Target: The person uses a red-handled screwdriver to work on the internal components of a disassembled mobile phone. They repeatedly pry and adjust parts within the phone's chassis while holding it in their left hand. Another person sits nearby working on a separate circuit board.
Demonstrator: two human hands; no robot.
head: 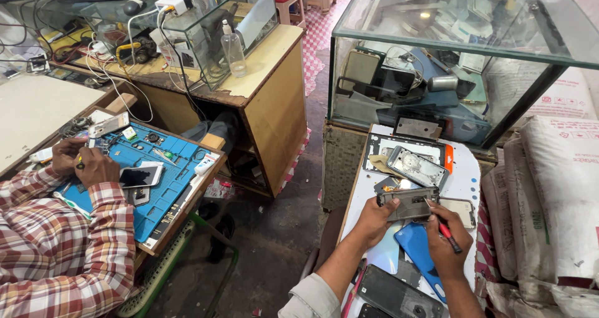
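Note:
My left hand [373, 221] grips the left end of an opened grey phone body [409, 204], holding it over a small white table [465, 182]. In my right hand [444, 248] is a red-handled tool [448, 234] whose tip touches the phone body's right side. A silver phone shell [417, 166] and a black phone frame [379, 144] lie just beyond. Under my hands lies a blue phone cover [419, 250], and a black phone [390, 294] sits nearer to me.
A co-worker in a plaid shirt [56, 243] works at the left over a blue mat [171, 171] with a white phone [140, 176]. A glass showcase [449, 56] stands behind my table, white sacks [555, 193] at the right, and a wooden counter [271, 75] with a spray bottle [234, 50].

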